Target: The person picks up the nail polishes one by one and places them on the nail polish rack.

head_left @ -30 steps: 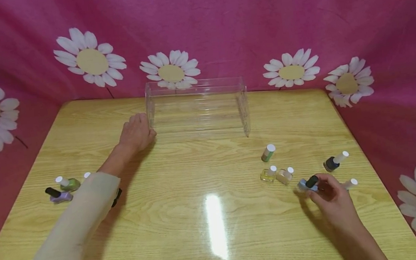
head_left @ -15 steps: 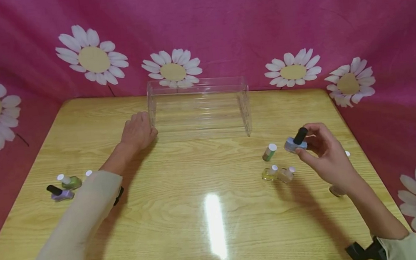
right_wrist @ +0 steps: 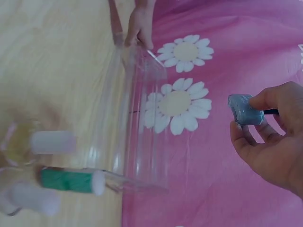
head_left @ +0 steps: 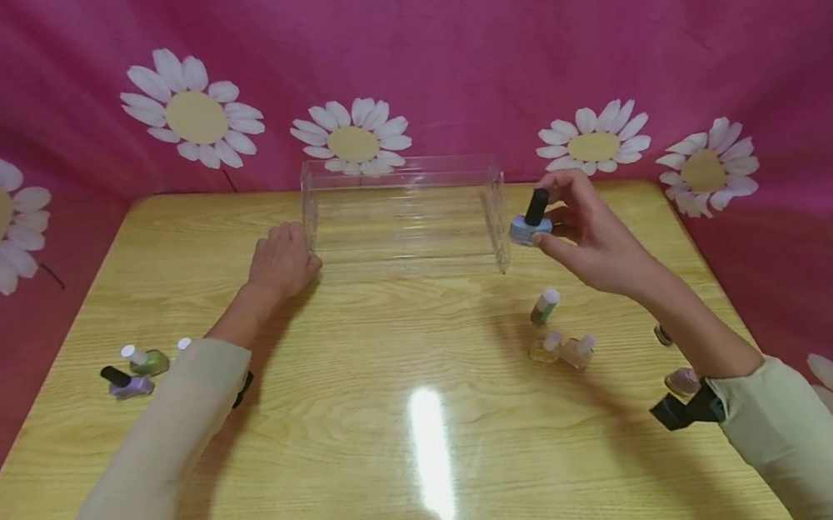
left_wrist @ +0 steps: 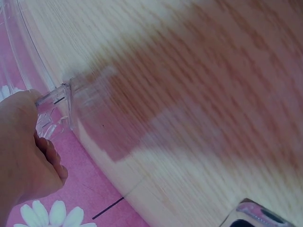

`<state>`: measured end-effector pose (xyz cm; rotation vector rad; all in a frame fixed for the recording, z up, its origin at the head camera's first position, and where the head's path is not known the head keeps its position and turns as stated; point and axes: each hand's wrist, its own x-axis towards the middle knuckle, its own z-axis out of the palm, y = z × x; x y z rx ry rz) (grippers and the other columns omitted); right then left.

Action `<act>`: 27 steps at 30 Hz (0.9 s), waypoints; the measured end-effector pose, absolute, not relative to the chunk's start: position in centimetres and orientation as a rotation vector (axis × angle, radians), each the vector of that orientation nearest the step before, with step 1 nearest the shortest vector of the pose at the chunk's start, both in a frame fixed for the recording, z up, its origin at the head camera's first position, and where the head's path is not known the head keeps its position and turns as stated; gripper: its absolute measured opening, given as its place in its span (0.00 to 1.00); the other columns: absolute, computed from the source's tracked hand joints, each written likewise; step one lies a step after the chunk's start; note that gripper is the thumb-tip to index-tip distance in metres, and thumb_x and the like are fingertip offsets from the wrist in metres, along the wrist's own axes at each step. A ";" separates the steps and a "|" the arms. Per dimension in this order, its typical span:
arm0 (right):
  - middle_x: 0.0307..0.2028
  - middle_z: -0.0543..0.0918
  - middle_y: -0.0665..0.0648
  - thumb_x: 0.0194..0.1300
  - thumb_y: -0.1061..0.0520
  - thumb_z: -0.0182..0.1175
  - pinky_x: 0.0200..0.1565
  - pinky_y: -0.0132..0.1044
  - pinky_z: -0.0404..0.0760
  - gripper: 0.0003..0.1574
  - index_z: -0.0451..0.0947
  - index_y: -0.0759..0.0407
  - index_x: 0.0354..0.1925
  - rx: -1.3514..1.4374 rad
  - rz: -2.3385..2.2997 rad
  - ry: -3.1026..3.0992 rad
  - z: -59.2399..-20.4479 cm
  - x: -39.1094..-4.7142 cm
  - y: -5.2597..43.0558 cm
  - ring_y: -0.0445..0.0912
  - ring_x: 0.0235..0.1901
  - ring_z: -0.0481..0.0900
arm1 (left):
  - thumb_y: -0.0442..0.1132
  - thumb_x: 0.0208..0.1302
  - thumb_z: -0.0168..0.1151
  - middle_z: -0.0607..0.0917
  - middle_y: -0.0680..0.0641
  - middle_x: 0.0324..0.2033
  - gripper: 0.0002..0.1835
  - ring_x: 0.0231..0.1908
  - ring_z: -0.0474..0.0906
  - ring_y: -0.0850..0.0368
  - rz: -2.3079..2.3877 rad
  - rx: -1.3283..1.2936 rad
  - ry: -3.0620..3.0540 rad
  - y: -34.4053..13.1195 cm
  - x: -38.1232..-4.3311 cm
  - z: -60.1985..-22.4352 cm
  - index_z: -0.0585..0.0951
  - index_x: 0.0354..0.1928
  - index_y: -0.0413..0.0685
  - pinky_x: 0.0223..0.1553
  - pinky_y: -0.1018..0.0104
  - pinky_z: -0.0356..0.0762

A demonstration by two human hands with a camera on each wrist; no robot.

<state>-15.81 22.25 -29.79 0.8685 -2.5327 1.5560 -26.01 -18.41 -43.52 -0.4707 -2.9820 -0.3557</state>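
Observation:
A bottle of pale blue nail polish (head_left: 529,230) with a black cap is pinched between the thumb and fingers of my right hand (head_left: 599,246), raised beside the right end of a clear stepped display rack (head_left: 497,214). The right wrist view shows the same nail polish bottle (right_wrist: 245,111) against the pink cloth. My left hand (head_left: 279,262) holds the left end panel of the rack; its thumb lies against the panel, and the fingertips curl behind it in the left wrist view. No bottle stands on the rack.
Below my right hand stand a green bottle with white cap (head_left: 545,306), a yellow bottle (head_left: 545,348) and a beige one (head_left: 578,352). A pinkish bottle (head_left: 682,381) sits by my right wrist. Lilac (head_left: 131,386) and green (head_left: 149,362) bottles are at left. Pink cloth (head_left: 427,58) hangs behind.
My right hand has lifted the pale blue nail polish off the table and carried it up and left to the rack's right end. My left hand stays at the rack.

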 end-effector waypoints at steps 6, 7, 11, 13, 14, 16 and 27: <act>0.49 0.71 0.63 0.66 0.76 0.54 0.48 0.32 0.77 0.29 0.55 0.69 0.60 0.943 1.557 -2.566 -28.9 -19.1 19.7 0.54 0.45 0.77 | 0.37 0.61 0.52 0.72 0.36 0.32 0.12 0.36 0.71 0.37 -0.317 -0.458 -2.974 -18.5 -26.1 -43.6 0.68 0.37 0.32 0.37 0.43 0.70; 0.49 0.71 0.64 0.66 0.76 0.54 0.49 0.33 0.76 0.28 0.55 0.68 0.60 0.959 1.553 -2.576 -28.8 -19.7 19.2 0.55 0.46 0.77 | 0.38 0.61 0.52 0.72 0.36 0.33 0.12 0.37 0.71 0.37 -0.314 -0.454 -2.975 -18.5 -26.1 -43.6 0.68 0.37 0.32 0.38 0.43 0.70; 0.51 0.71 0.64 0.68 0.73 0.53 0.47 0.34 0.77 0.28 0.56 0.64 0.61 1.021 1.504 -2.637 -28.6 -22.0 17.3 0.56 0.47 0.77 | 0.39 0.60 0.52 0.73 0.36 0.35 0.13 0.39 0.72 0.36 -0.294 -0.436 -2.979 -18.5 -26.2 -43.5 0.69 0.38 0.33 0.41 0.43 0.70; 0.51 0.72 0.65 0.68 0.73 0.53 0.48 0.36 0.77 0.28 0.56 0.64 0.61 1.057 1.471 -2.660 -28.7 -23.1 16.2 0.57 0.47 0.78 | 0.39 0.60 0.52 0.74 0.35 0.36 0.13 0.41 0.72 0.36 -0.279 -0.429 -2.986 -18.5 -26.3 -43.5 0.69 0.38 0.33 0.42 0.43 0.70; 0.52 0.72 0.65 0.68 0.73 0.53 0.48 0.37 0.78 0.28 0.56 0.63 0.61 1.072 1.454 -2.670 -28.8 -23.6 15.6 0.57 0.47 0.79 | 0.40 0.61 0.53 0.74 0.35 0.36 0.14 0.41 0.72 0.36 -0.268 -0.424 -2.993 -18.5 -26.3 -43.4 0.69 0.39 0.33 0.43 0.43 0.69; 0.52 0.72 0.65 0.68 0.73 0.53 0.50 0.41 0.78 0.28 0.56 0.63 0.61 1.092 1.424 -2.692 -28.9 -24.6 14.5 0.57 0.48 0.80 | 0.40 0.61 0.53 0.74 0.35 0.37 0.15 0.43 0.72 0.36 -0.256 -0.417 -3.002 -18.5 -26.3 -43.4 0.70 0.40 0.33 0.44 0.43 0.69; 0.49 0.72 0.65 0.68 0.73 0.51 0.46 0.41 0.77 0.27 0.55 0.62 0.60 1.093 1.460 -2.728 -30.7 -28.3 9.6 0.55 0.43 0.77 | 0.43 0.63 0.55 0.75 0.35 0.40 0.17 0.46 0.72 0.37 -0.210 -0.395 -3.035 -18.6 -26.4 -43.5 0.70 0.43 0.33 0.47 0.43 0.69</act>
